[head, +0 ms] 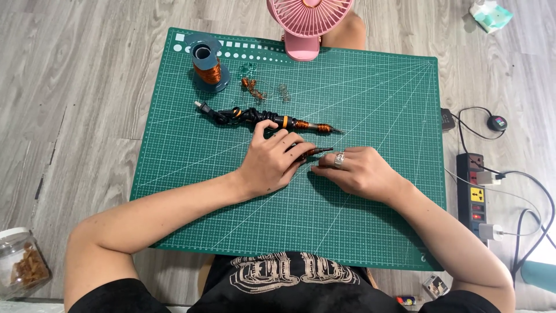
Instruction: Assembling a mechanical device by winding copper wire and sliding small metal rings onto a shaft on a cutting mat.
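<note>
Here, left hand (pixel 269 162) fingers clamped on a small copper-wound piece (pixel 315 152), right hand (pixel 359 172) fingers pinching its end, soldering iron (pixel 272 120) just beyond

head camera, looking straight down, close above green cutting mat (pixel 370 220)

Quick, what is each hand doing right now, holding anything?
Left hand: closed on a small copper-wrapped rod.
Right hand: fingers curled, touching the rod's tip; a firm grip cannot be told.

Matt green rubbery cutting mat (pixel 370 220) lies on pale grained wood floor (pixel 75 116). On the mat's far edge, glossy copper wire spool (pixel 207 66) beside smooth pink plastic fan (pixel 307 23).
</note>
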